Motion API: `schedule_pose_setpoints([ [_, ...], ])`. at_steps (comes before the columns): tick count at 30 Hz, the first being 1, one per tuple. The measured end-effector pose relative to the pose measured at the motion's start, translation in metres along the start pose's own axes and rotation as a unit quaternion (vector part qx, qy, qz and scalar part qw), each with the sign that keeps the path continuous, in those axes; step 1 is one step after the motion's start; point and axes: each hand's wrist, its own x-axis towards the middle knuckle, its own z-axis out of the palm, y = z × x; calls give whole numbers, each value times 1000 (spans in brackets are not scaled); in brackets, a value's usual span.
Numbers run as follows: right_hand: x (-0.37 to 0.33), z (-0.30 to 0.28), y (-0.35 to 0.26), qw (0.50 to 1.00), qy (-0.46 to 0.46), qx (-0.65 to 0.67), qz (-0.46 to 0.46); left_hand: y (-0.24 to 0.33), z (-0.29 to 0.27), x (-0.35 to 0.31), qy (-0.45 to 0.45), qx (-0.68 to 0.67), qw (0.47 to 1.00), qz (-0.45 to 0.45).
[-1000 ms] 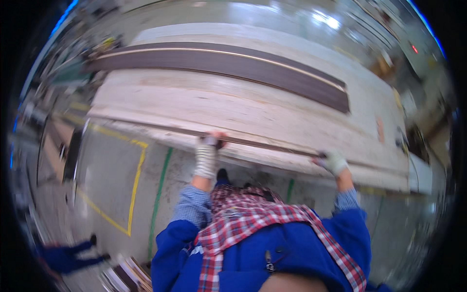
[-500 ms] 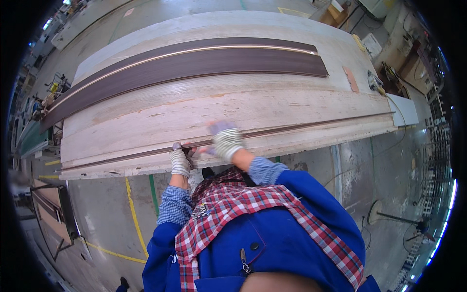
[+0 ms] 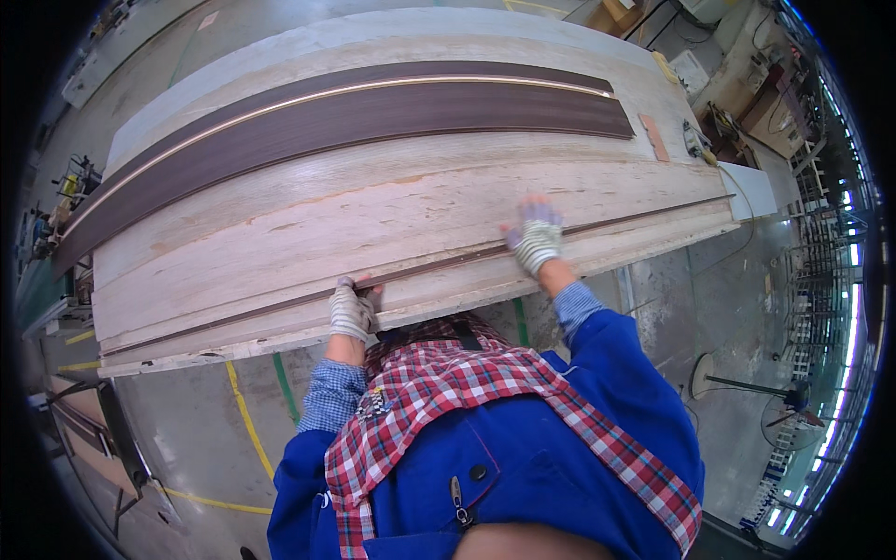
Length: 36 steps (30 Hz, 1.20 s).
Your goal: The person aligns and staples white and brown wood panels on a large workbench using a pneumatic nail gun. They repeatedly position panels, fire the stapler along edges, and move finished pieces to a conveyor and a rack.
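A long, thin dark-brown strip (image 3: 434, 265) lies along the near side of a pale wooden worktable (image 3: 317, 224). My left hand (image 3: 351, 306), in a striped knit glove with bare fingertips, is closed around the strip left of its middle. Farther right, my right hand (image 3: 536, 235), gloved the same way, rests over the strip with its fingers stretched out and a little blurred. Beyond both hands lie wide dark-brown boards (image 3: 373, 110) with a light metallic line (image 3: 392, 84) running lengthwise along them.
On the table's right end are a small reddish-brown piece (image 3: 653, 137), a small device (image 3: 696, 142) with a cable, and a white sheet (image 3: 749, 191). A stand with a round base (image 3: 702, 376) is on the floor at right. A framed panel (image 3: 89, 425) leans at lower left.
My right hand has slid rightward along the strip, away from my left hand. The left hand stays on the strip. The whole view has shifted slightly.
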Motion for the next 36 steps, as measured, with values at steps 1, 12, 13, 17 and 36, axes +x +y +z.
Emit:
schedule_pose_setpoints([
  [1,-9,1,-24,999,8,-6,-42,-1,0,3,-3,4,1000,7],
  [12,-2,-20,-24,927,-269,259,37,-6,-2,8,-13,17,999,39],
  [13,0,-20,-23,912,-287,292,-10,-6,-1,7,-6,29,999,39],
  [17,5,-20,-26,897,-330,273,110,-4,4,2,-4,59,997,44],
  [36,26,-8,-40,849,-392,344,80,-2,14,-4,34,39,997,58],
])
